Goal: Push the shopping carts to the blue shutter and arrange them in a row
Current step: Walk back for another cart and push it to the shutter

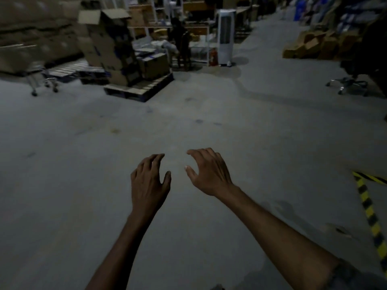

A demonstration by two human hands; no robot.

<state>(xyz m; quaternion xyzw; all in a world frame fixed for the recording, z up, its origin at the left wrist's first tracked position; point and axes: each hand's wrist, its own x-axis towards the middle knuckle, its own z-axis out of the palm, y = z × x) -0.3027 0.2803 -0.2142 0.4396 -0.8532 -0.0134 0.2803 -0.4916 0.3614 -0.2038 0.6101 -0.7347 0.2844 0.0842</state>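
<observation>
Both my hands are stretched out in front of me over the bare grey concrete floor [209,114]. My left hand [149,182] and my right hand [209,171] hang with loosely curled fingers and hold nothing. Far off at the left edge stands a metal shopping cart [45,79] on small wheels, blurred and dim, well away from both hands. No blue shutter is in view.
A pallet [139,90] stacked with leaning cardboard boxes [109,49] stands ahead left. A white air cooler [225,37] and a seated person [181,41] are behind it. An office chair base [348,84] sits right. Yellow-black floor tape [369,214] runs at lower right.
</observation>
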